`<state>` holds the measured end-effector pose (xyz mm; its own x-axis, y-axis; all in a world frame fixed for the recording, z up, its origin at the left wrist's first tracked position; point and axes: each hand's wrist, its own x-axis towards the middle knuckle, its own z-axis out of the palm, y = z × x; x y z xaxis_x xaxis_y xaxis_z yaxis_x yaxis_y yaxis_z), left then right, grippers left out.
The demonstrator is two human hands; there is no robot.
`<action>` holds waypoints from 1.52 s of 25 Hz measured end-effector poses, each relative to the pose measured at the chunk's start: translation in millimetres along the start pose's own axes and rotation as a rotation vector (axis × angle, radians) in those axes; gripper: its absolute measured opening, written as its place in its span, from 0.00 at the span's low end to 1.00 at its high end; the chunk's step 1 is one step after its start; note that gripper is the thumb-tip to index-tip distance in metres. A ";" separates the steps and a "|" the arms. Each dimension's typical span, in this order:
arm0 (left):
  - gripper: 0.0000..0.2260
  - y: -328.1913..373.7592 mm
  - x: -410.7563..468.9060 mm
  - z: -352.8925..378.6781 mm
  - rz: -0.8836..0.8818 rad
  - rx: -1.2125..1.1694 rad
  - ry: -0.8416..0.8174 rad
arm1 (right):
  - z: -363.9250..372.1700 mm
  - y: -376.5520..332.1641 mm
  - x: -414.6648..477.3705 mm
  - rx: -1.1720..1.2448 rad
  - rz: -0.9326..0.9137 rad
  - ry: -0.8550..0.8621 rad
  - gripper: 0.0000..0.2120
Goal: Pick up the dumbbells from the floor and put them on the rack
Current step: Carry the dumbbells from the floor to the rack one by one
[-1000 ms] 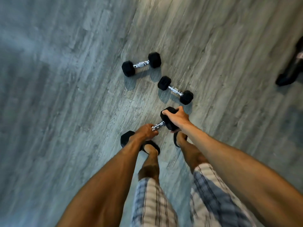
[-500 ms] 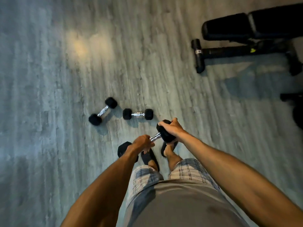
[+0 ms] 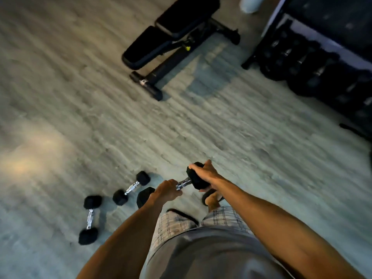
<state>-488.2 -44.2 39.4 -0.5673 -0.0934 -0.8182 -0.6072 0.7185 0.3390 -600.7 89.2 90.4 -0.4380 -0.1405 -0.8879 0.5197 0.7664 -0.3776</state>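
I hold one black hex dumbbell (image 3: 196,179) with a chrome handle off the floor in front of my legs. My left hand (image 3: 167,191) is closed around its handle, and my right hand (image 3: 207,173) grips its right head. Its left head pokes out beside my left wrist. Two more dumbbells lie on the grey wood floor to the left: one (image 3: 131,187) near my left hand, another (image 3: 89,219) further left and closer. The dumbbell rack (image 3: 314,63), dark and blurred, stands at the upper right with several dumbbells on it.
A black weight bench (image 3: 173,35) stands at the top centre, its foot bar (image 3: 146,85) reaching toward me. Open floor lies between me and the rack. My feet in sandals (image 3: 211,196) show below the held dumbbell.
I have straightened up and turned to the right with the dumbbell in both hands. The bench and rack have come into view; the two floor dumbbells have slid to the lower left.
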 end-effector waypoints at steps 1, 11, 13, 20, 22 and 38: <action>0.17 18.6 9.5 -3.4 0.029 0.047 -0.032 | -19.3 7.6 2.7 0.061 0.002 -0.008 0.30; 0.19 239.9 103.7 -19.2 0.178 0.393 -0.221 | -215.7 79.8 41.9 0.559 0.130 0.105 0.13; 0.19 288.0 124.5 -20.7 0.210 0.469 -0.237 | -256.5 91.8 54.4 0.624 0.147 0.185 0.24; 0.16 417.9 180.6 -35.6 0.254 0.644 -0.268 | -367.3 102.8 79.0 0.753 0.195 0.328 0.29; 0.16 446.8 197.1 -43.9 0.275 0.705 -0.278 | -392.0 100.9 85.3 0.767 0.197 0.333 0.34; 0.15 676.2 380.0 -204.6 0.459 0.937 -0.299 | -621.4 -28.0 199.0 0.922 0.297 0.402 0.34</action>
<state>-1228.2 265.2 52.8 -0.3969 0.3988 -0.8267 0.3662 0.8947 0.2558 -1158.3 429.3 87.4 -0.3247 0.3237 -0.8887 0.9299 -0.0623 -0.3624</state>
